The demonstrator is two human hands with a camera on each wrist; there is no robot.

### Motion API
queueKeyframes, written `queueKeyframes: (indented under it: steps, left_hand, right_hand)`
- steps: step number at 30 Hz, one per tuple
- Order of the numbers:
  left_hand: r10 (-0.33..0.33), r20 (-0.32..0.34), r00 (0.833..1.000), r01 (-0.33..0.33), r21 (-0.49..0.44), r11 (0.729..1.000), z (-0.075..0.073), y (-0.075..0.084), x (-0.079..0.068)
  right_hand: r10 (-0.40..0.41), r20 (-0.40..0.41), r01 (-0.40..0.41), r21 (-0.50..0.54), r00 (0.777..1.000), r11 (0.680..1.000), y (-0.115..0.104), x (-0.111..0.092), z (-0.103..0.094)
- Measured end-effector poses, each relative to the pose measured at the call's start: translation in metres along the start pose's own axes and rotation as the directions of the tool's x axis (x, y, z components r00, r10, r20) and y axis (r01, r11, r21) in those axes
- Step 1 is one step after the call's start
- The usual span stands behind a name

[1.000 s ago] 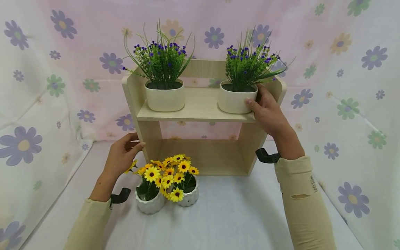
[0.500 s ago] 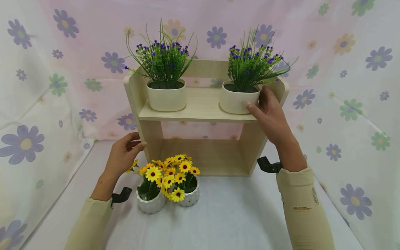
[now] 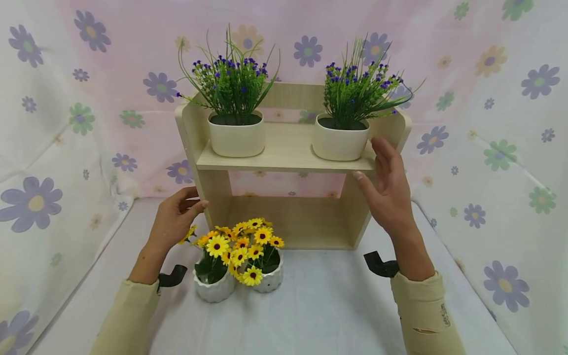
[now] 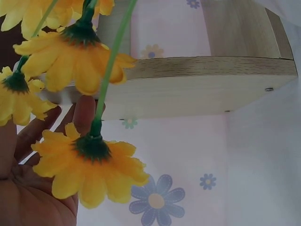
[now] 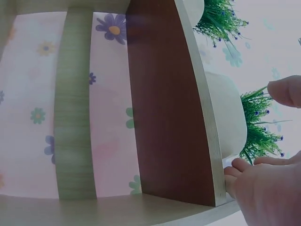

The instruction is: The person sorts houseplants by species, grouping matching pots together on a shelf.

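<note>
In the head view, the wooden shelf (image 3: 288, 145) hides some fingertips of the left hand (image 3: 170, 219); the bottom edge crops left sleeve (image 3: 126, 318) and right sleeve (image 3: 419, 310). In the left wrist view, yellow flowers (image 4: 89, 172) partly cover that hand. In the right wrist view, the right edge cuts the right hand (image 5: 273, 193); the top, one cream pot (image 5: 193, 10).

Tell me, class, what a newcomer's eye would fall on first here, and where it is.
Probably the bright yellow, dark-centred flowers, in two white scalloped pots on the white tabletop, before the left part of the pale wooden shelf. Next, the two oval cream pots of green, purple-flowered plants, standing apart on its upper board. A bare left hand is at the shelf's left side, a bare right hand by its right.
</note>
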State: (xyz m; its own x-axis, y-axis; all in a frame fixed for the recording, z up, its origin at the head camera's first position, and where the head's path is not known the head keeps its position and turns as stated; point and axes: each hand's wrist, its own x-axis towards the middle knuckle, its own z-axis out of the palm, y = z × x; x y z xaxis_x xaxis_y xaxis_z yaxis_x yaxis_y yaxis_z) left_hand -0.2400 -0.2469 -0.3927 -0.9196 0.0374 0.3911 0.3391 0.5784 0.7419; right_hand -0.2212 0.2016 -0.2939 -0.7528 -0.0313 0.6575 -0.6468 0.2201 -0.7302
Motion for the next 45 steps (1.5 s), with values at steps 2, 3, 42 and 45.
queueKeyframes:
  steps: [2, 3, 42, 45]
  left_hand:
    - [-0.001, 0.0, 1.0, 0.001, 0.004, 1.0, 0.0, 0.0, 0.0]
    - [-0.002, 0.0, 1.0, 0.002, 0.003, 1.0, 0.0, 0.0, 0.0]
    - [0.014, -0.005, 1.0, -0.014, -0.009, 1.0, 0.001, -0.001, 0.0]
    - [0.014, -0.006, 1.0, -0.014, -0.005, 1.0, 0.0, -0.001, 0.0]
  right_hand:
    - [-0.009, -0.026, 0.01, 0.034, 1.0, 0.999, 0.001, -0.005, 0.0]
    - [-0.013, -0.041, 0.015, 0.045, 0.999, 0.999, 0.001, -0.007, 0.0]
    - [0.159, 0.418, -0.176, 0.002, 0.894, 0.984, 0.091, -0.087, 0.085]
    - [0.177, 0.505, -0.185, -0.035, 0.845, 0.982, 0.096, -0.092, 0.091]
